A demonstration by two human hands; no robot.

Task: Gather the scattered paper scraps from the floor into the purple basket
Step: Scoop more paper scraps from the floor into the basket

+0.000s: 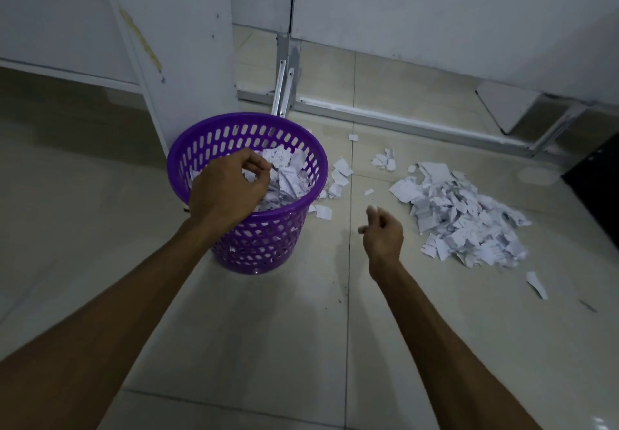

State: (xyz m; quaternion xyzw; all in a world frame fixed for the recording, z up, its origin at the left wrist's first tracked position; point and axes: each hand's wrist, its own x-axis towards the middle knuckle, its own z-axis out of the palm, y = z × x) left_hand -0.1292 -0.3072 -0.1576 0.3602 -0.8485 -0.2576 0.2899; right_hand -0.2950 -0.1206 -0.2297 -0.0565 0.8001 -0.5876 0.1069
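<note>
The purple basket [214,134] stands on the tiled floor left of centre, partly filled with white paper scraps [288,175]. My left hand [227,188] hangs over its near rim, and its curled fingers pinch a few scraps above the pile inside. My right hand [383,232] hovers above the bare floor to the right of the basket, fingers loosely curled and holding nothing. A large heap of scraps [459,218] lies on the floor just right of that hand. Smaller scraps [340,175] lie beside the basket.
A white cabinet panel [187,44] rises right behind the basket. A metal floor rail [402,121] and a bracket run along the white wall behind the scraps. A dark object [599,175] sits at the right edge. Single stray scraps [537,284] lie near the heap.
</note>
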